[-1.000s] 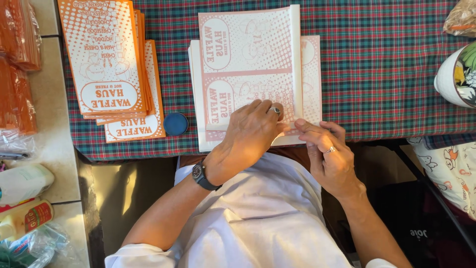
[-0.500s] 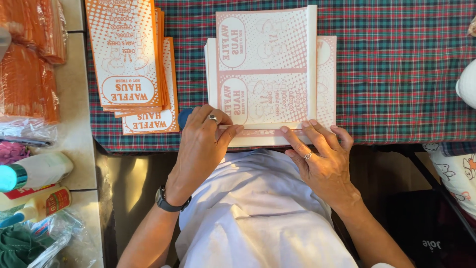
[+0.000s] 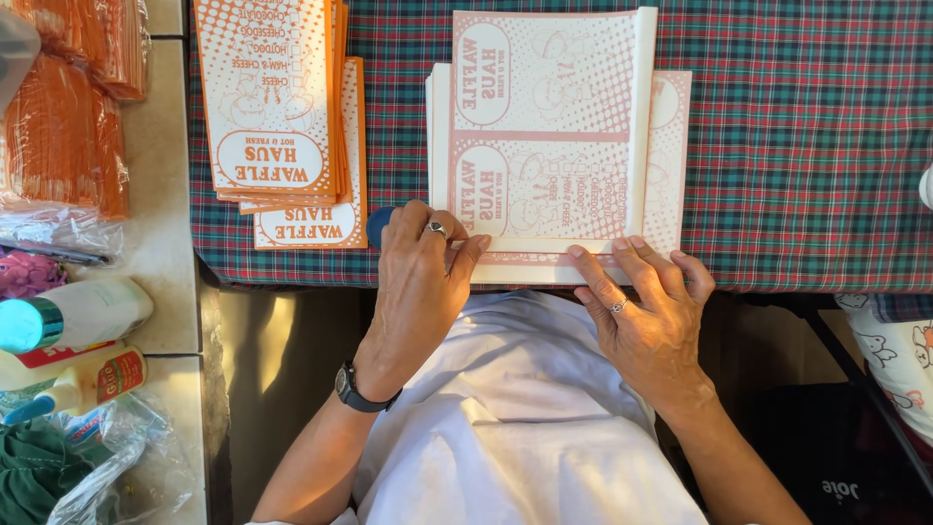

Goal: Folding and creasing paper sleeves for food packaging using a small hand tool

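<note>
Both hands press flat, fingers spread and grasping nothing, on the near edge of a pale pink printed paper sheet (image 3: 544,126) that tops a stack of like sheets (image 3: 671,156) on the plaid tablecloth (image 3: 807,146). On that near edge the left hand (image 3: 418,287), wearing a ring and a dark wristwatch (image 3: 355,389), lies palm down over the stack's left corner, fingertips on the paper. At the other end the right hand (image 3: 646,306), also ringed, rests with its fingers (image 3: 593,272) along the folded strip at the sheet's bottom. Just beside the left hand's knuckles a small blue round cap (image 3: 377,224) peeks out. Farther left lies a pile of orange printed paper bags (image 3: 277,107), and beyond the cloth's edge stand bottles (image 3: 73,340) and bundles of orange sheets in clear plastic (image 3: 63,126).
</note>
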